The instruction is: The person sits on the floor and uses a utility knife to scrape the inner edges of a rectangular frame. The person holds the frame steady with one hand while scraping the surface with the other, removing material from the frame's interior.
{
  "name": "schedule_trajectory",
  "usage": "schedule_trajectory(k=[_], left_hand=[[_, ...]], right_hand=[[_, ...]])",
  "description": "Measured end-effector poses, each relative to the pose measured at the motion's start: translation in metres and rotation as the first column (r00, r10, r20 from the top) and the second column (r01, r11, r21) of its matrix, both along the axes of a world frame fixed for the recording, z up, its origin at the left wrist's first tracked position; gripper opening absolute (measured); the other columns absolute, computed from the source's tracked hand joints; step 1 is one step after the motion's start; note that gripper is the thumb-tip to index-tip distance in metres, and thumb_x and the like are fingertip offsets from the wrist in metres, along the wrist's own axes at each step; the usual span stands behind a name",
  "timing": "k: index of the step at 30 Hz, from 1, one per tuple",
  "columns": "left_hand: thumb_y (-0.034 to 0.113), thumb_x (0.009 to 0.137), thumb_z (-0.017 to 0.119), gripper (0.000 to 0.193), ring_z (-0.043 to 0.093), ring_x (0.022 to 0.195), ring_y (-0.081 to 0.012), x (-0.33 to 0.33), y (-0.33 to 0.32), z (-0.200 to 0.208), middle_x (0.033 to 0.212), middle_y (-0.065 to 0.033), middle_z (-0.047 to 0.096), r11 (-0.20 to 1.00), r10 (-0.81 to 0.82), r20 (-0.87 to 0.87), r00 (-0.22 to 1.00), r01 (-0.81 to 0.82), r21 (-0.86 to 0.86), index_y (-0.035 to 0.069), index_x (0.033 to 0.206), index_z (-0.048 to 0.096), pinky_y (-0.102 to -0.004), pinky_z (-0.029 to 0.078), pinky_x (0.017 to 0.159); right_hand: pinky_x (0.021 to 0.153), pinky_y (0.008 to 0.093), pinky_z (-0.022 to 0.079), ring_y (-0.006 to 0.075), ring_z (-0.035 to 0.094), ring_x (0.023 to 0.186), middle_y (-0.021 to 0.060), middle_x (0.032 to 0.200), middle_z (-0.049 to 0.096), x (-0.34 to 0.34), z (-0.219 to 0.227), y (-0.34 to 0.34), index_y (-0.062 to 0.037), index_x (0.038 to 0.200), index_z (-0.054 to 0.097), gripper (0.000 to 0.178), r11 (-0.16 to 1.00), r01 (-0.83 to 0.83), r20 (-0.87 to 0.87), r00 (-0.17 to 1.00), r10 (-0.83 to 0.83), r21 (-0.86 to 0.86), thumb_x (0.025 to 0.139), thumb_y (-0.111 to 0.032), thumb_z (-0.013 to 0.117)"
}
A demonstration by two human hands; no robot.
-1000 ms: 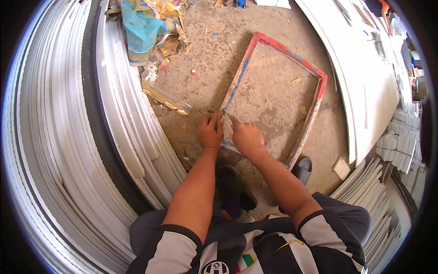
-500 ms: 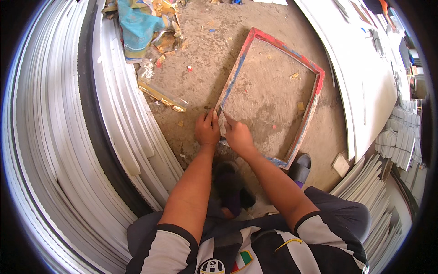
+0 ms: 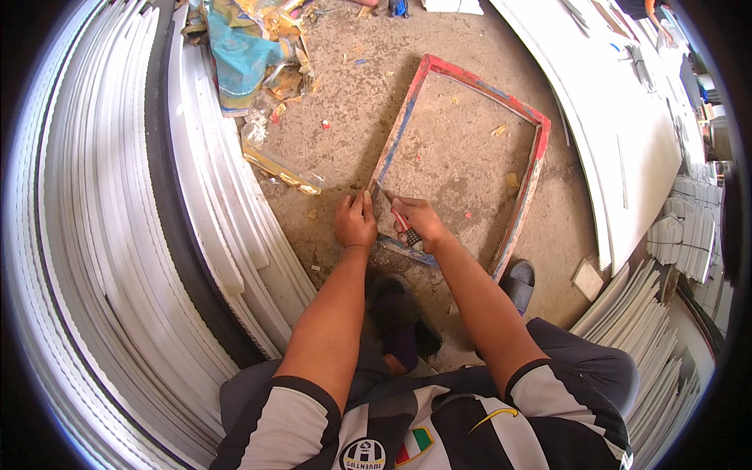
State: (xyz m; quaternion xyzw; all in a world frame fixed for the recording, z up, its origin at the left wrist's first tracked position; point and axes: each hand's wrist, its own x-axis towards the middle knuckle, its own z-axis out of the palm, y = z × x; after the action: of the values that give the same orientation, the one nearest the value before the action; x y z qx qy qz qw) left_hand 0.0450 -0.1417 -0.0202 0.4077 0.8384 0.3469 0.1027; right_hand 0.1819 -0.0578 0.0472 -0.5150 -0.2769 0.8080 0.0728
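Note:
A rectangular frame (image 3: 487, 88) with worn red and blue paint lies on the floor in front of me, set at a slant. My left hand (image 3: 356, 223) is closed around its left side near the lower corner, with fingers over the rail. In my right hand (image 3: 421, 221) is a utility knife (image 3: 407, 230) with a red and black handle. Its narrow blade points up and left, against the inner edge of that rail close to my left fingertips. Part of the handle is hidden by my fingers.
Long white strips (image 3: 102, 211) are stacked along the left, with a dark strip among them. A teal sheet (image 3: 239, 59) and scraps lie at the far left, a gold strip (image 3: 286, 171) nearer. White boards (image 3: 619, 141) stand at the right. My slippered foot (image 3: 518, 283) is beside the frame.
My right hand has turned and shifted slightly right, so the knife's red and black handle now shows. The frame's near end has swung slightly; my left hand keeps its place on the rail.

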Motion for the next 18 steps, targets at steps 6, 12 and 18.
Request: schedule_trajectory(k=[6,12,18], left_hand=[[0.035,0.105,0.053,0.034,0.062,0.092,-0.0395,-0.004,-0.002,-0.006,0.097,-0.0151,0.064,0.998,-0.04,-0.059,0.997,0.037,-0.044,0.01,0.11,0.076,-0.0497,0.051,0.079],[0.035,0.105,0.054,0.034,0.063,0.093,-0.0387,-0.001,-0.003,-0.01,0.098,-0.0151,0.064,1.0,-0.022,-0.075,0.997,0.023,0.011,0.01,0.11,0.076,-0.05,0.051,0.079],[0.042,0.101,0.062,0.04,0.064,0.106,-0.0416,0.002,0.001,0.0,0.11,-0.0222,0.069,0.997,0.057,0.184,0.981,-0.048,-0.052,0.009,0.117,0.077,-0.0497,0.051,0.093]], right_hand=[[0.044,0.029,0.043,0.0136,0.048,0.051,0.0021,0.07,0.052,0.017,-0.031,-0.006,-0.0186,0.151,0.046,0.042,0.862,0.113,-0.368,0.871,-0.325,-0.494,0.111,-0.033,0.048],[0.046,0.0285,0.044,0.0134,0.049,0.052,0.002,0.071,0.053,0.011,-0.015,-0.021,-0.0239,0.155,0.046,0.046,0.902,0.228,-0.33,0.875,-0.355,-0.367,0.11,-0.032,0.051],[0.077,0.0464,0.058,0.0372,0.072,0.087,0.0207,0.089,0.074,0.024,0.008,0.008,-0.0269,0.144,0.062,0.044,0.399,-0.637,0.613,0.763,0.205,0.66,0.1,-0.021,0.062]])
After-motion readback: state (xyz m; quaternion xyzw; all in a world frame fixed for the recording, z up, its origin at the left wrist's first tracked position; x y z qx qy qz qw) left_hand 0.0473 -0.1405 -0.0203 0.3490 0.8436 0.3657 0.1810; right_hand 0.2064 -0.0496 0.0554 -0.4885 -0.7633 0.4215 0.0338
